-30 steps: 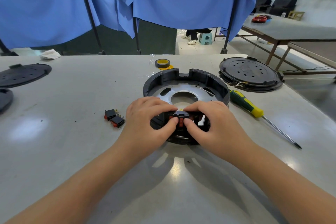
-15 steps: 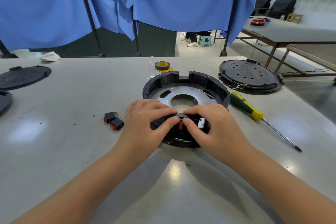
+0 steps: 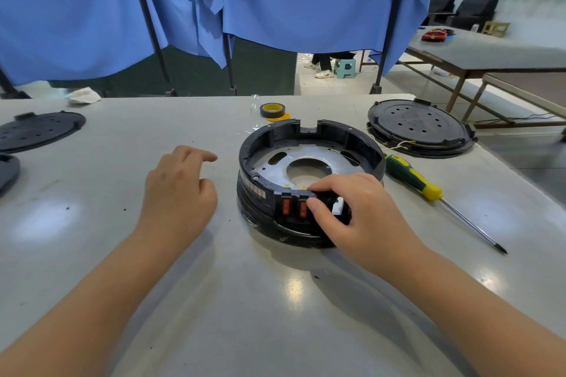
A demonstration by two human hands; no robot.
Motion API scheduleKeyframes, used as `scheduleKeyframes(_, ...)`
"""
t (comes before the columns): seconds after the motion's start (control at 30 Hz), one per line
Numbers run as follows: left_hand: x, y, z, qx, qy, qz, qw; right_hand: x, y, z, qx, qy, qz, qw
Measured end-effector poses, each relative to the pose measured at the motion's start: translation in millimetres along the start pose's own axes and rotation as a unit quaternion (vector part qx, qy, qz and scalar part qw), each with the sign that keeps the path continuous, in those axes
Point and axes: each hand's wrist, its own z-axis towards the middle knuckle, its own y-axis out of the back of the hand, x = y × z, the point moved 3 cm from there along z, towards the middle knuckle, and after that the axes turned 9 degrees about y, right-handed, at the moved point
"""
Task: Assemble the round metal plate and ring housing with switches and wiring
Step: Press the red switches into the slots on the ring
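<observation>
The black ring housing (image 3: 309,129) sits on the grey table with the round metal plate (image 3: 269,163) inside it. Two red switches (image 3: 286,206) are set side by side in its near wall, and a white part (image 3: 338,205) shows just to their right. My right hand (image 3: 358,208) grips that near wall, with the thumb on the front beside the right switch and the fingers curled over the rim. My left hand (image 3: 177,190) hovers left of the housing, apart from it, its fingers loosely curled. It hides the table beneath it.
A green and yellow screwdriver (image 3: 412,178) lies right of the housing. A black perforated lid (image 3: 419,126) with thin wires is at the back right. A tape roll (image 3: 272,109) sits behind the housing, and another black lid (image 3: 36,130) is at the far left.
My left hand has let go of the housing front and swung left, covering the spot where the loose switches lay. My right hand stays on the near wall.
</observation>
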Motion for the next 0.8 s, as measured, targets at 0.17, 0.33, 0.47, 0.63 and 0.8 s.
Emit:
scheduleKeyframes(0.17, 33.9, -1.5, 16.2, 0.041, 0.124, 0.187, 0.974, -0.1, -0.9, 0.3, 0.003, 0.002, 0.000, 1.000)
scheduleKeyframes(0.33, 55.8, -9.3, 22.3, 0.137, 0.176, 0.252, 0.942, -0.1, -0.5, 0.6, -0.004, 0.002, 0.002, 1.000)
scheduleKeyframes(0.47, 56.0, -12.6, 24.7, 0.139, 0.180, 0.219, 0.949, -0.6, -0.3, 0.5, -0.001, 0.004, 0.003, 1.000)
scheduleKeyframes(0.63, 52.5, -6.5, 25.1, 0.081, 0.170, 0.079, 0.979, -2.0, -1.3, 0.2, 0.007, 0.005, 0.006, 1.000)
scheduleKeyframes(0.8, 40.4, 0.5, 20.7, 0.029, 0.145, -0.029, 0.989, -2.8, -0.4, 0.1, 0.004, 0.006, 0.012, 1.000)
